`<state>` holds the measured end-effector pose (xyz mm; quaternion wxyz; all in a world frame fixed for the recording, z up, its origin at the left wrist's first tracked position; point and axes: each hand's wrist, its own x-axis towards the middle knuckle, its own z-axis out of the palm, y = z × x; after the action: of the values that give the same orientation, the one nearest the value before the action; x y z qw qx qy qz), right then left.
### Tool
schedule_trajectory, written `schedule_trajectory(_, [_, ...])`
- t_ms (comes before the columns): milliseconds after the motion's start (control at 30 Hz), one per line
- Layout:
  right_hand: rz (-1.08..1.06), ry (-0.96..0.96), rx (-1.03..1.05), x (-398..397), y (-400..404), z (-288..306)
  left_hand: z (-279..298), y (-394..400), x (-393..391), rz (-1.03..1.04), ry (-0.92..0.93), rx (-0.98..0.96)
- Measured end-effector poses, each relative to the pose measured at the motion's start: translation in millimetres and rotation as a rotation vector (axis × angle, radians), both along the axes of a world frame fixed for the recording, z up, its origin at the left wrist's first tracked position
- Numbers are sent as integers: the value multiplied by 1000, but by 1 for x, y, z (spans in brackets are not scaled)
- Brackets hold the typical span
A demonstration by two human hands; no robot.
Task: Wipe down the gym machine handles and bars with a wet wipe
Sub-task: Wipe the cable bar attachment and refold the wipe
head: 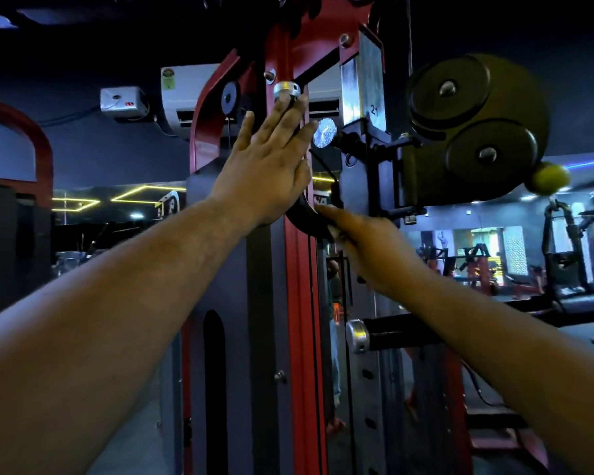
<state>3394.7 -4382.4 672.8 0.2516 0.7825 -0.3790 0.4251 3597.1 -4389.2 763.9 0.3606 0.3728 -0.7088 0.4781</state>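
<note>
A black curved handle point(302, 214) with a silver end cap point(286, 91) hangs against the red upright point(300, 303) of the cable machine. My left hand point(268, 166) is raised flat against the handle's upper part, fingers straight, fingertips just under the cap. My right hand point(364, 245), blurred, curls round the handle's lower end. A small pale scrap, apparently the wet wipe point(333, 231), shows between its fingers and the handle. The handle's middle is hidden behind my left hand.
A pulley housing with two dark round wheels point(474, 125) and a yellow ball point(549, 176) juts out at upper right. Below it, a black bar with a silver cap point(357, 335) sticks out of the perforated column point(369, 389). Other gym machines point(563, 255) stand far right.
</note>
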Motion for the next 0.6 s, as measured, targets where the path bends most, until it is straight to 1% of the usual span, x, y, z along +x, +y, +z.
schedule_trajectory(33, [-119,63,26,-11,-2,4,-1,0,0,-6,0,4])
schedule_trajectory(67, [-193,92,55,-19,-4,8,-1,1,0,-11,0,6])
schedule_trajectory(133, [-269,84,63,-20,-8,12,-2,0,-1,-12,7,-1])
schedule_trajectory(167, [-246,27,60,-14,-9,13,-2,0,-1,-13,13,-7])
schedule_trajectory(200, [-174,-86,60,-3,-7,12,-2,-1,-1,-15,17,-14])
schedule_trajectory(267, [42,-327,39,22,1,1,-3,-2,-2,-24,19,-19])
schedule_trajectory(300, [156,-408,27,35,5,-5,-3,-3,-2,-33,21,-18])
schedule_trajectory(367, [325,-496,9,50,12,-17,-2,-3,-2,-56,25,-14])
schedule_trajectory(400, [356,-519,12,51,13,-22,-2,-3,-1,-64,24,-15])
schedule_trajectory(433, [352,-525,26,49,12,-25,-2,-3,-1,-69,22,-16])
schedule_trajectory(500, [262,-546,32,37,7,-28,-2,-4,0,-67,13,-9])
schedule_trajectory(600, [57,-693,-27,20,-6,-27,-1,-4,1,-59,15,12])
